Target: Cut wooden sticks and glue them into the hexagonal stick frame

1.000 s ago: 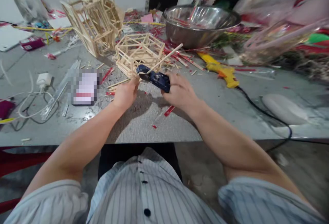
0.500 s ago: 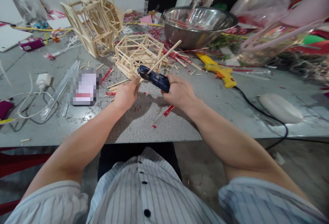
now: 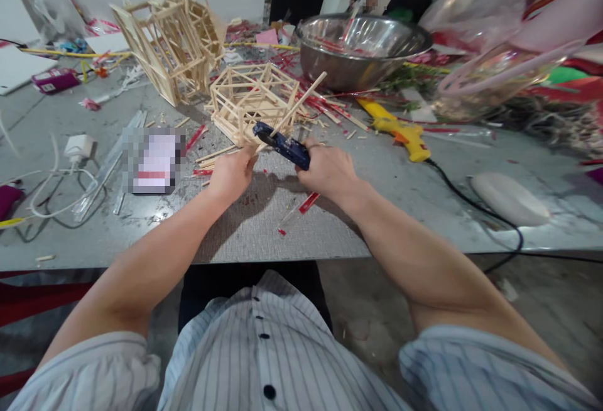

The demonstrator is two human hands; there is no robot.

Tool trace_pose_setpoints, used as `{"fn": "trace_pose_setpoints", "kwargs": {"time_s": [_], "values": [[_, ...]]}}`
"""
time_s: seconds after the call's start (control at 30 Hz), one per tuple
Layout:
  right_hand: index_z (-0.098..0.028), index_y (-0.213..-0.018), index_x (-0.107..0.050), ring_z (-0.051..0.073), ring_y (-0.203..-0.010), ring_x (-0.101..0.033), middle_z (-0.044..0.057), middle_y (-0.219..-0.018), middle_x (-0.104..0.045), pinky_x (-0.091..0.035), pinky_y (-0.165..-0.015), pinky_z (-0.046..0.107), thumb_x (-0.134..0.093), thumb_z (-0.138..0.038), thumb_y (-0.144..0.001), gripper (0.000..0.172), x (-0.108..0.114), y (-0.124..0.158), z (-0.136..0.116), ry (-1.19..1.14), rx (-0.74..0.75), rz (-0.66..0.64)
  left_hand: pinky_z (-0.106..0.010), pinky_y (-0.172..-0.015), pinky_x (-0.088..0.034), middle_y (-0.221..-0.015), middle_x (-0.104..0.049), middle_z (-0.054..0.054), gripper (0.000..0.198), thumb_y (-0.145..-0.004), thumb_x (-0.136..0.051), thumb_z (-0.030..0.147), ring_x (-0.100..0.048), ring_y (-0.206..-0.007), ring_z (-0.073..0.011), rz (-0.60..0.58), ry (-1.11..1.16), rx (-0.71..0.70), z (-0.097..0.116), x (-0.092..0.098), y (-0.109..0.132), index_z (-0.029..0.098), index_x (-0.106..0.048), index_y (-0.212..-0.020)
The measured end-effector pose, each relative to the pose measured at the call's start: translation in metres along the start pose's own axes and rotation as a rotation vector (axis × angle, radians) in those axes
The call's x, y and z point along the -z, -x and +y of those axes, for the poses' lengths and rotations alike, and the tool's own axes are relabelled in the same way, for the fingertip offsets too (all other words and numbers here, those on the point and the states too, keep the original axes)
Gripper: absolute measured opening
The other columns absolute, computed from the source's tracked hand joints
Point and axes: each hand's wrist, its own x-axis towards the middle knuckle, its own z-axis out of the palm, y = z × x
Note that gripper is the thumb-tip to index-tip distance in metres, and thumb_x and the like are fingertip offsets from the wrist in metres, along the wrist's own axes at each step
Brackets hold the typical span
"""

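My left hand (image 3: 232,175) is closed, pinching the near end of a thin wooden stick (image 3: 306,100). The stick slants up and to the right, past the head of a dark blue cutting tool (image 3: 288,148). My right hand (image 3: 327,169) is wrapped around that tool's handle; whether its jaws touch the stick I cannot tell. Just beyond both hands stands a low, many-sided frame of wooden sticks (image 3: 254,100). A taller stick structure (image 3: 172,40) stands behind it to the left. Loose sticks (image 3: 211,158) lie beside my left hand.
A steel bowl (image 3: 362,53) stands at the back, with a yellow glue gun (image 3: 400,129) in front of it. A phone (image 3: 153,163), a white charger (image 3: 78,147) and clear strips lie left. On the right are a white oval object (image 3: 511,198) and a black cord.
The stick's far end has shifted slightly left, and the tool is turned a little. Both hands keep nearly the same place and hold. The view has moved slightly.
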Motion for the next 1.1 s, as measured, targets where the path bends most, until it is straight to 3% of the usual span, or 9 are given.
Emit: {"fn": "trace_pose_setpoints", "kwargs": {"time_s": [0.17,0.4,0.53,0.7,0.83,0.93,1.0,1.1], "values": [[-0.015,-0.121,-0.053,0.038,-0.098,-0.065,0.018,-0.105,-0.069,-0.046,-0.076,0.046,-0.049,-0.026,-0.074,0.048,-0.001,-0.003,0.001,-0.062,-0.012,-0.017,-0.028,-0.064,-0.043,-0.074,-0.067,-0.005,0.018,-0.084,-0.050,0.017,-0.062,-0.067,-0.0180,-0.015,0.107,0.072,-0.003,0.001,-0.003,0.016,-0.064,-0.095],[-0.016,-0.123,-0.053,0.035,-0.096,-0.065,0.017,-0.107,-0.068,-0.048,-0.079,0.046,-0.051,-0.028,-0.076,0.049,-0.004,-0.006,0.006,-0.181,0.000,0.036,-0.023,-0.056,-0.038,-0.060,-0.050,0.004,0.007,-0.084,-0.052,0.018,-0.045,-0.054,-0.0092,0.081,0.583,0.113,-0.001,-0.002,-0.006,0.020,-0.049,-0.077],[-0.016,-0.121,-0.054,0.035,-0.092,-0.065,0.017,-0.105,-0.069,-0.048,-0.076,0.046,-0.052,-0.030,-0.075,0.047,-0.004,-0.006,0.005,-0.231,0.016,0.051,-0.022,-0.049,-0.029,-0.055,-0.040,0.005,0.026,-0.084,-0.059,0.028,-0.034,-0.051,-0.0082,0.140,0.696,0.147,0.001,-0.004,-0.008,0.020,-0.041,-0.067],[-0.016,-0.122,-0.052,0.032,-0.090,-0.065,0.016,-0.106,-0.068,-0.048,-0.079,0.044,-0.052,-0.030,-0.075,0.049,-0.007,-0.008,0.008,-0.286,0.093,0.069,-0.024,-0.047,-0.022,-0.053,-0.031,0.005,0.050,-0.081,-0.061,0.058,-0.027,-0.050,-0.0077,0.135,0.803,0.119,0.006,0.002,-0.006,0.020,-0.036,-0.060],[-0.017,-0.124,-0.050,0.030,-0.093,-0.064,0.014,-0.110,-0.067,-0.049,-0.081,0.043,-0.051,-0.031,-0.075,0.051,-0.010,-0.009,0.011,-0.332,0.123,0.086,-0.023,-0.044,-0.022,-0.054,-0.033,0.005,0.053,-0.076,-0.063,0.064,-0.027,-0.048,-0.0066,0.102,0.930,0.142,0.009,0.006,-0.005,0.020,-0.038,-0.061],[-0.017,-0.125,-0.050,0.029,-0.098,-0.064,0.013,-0.114,-0.066,-0.048,-0.085,0.042,-0.051,-0.031,-0.074,0.053,-0.013,-0.008,0.011,-0.342,0.145,0.125,-0.022,-0.040,-0.021,-0.051,-0.035,0.007,0.051,-0.072,-0.067,0.065,-0.027,-0.043,-0.0051,0.015,1.078,0.167,0.007,0.006,-0.006,0.020,-0.043,-0.064],[-0.017,-0.125,-0.050,0.029,-0.098,-0.064,0.013,-0.112,-0.067,-0.048,-0.085,0.042,-0.050,-0.030,-0.074,0.053,-0.014,-0.008,0.010,-0.334,0.145,0.137,-0.020,-0.037,-0.020,-0.050,-0.042,0.007,0.050,-0.071,-0.068,0.064,-0.029,-0.040,-0.0038,-0.026,1.153,0.173,0.005,0.005,-0.007,0.019,-0.046,-0.066],[-0.017,-0.125,-0.050,0.029,-0.097,-0.064,0.013,-0.109,-0.067,-0.049,-0.083,0.041,-0.050,-0.030,-0.073,0.053,-0.014,-0.008,0.008,-0.326,0.115,0.139,-0.019,-0.037,-0.024,-0.055,-0.056,0.005,0.047,-0.073,-0.068,0.061,-0.035,-0.038,-0.0028,0.005,1.178,0.167,0.004,0.004,-0.006,0.019,-0.047,-0.068]]}}
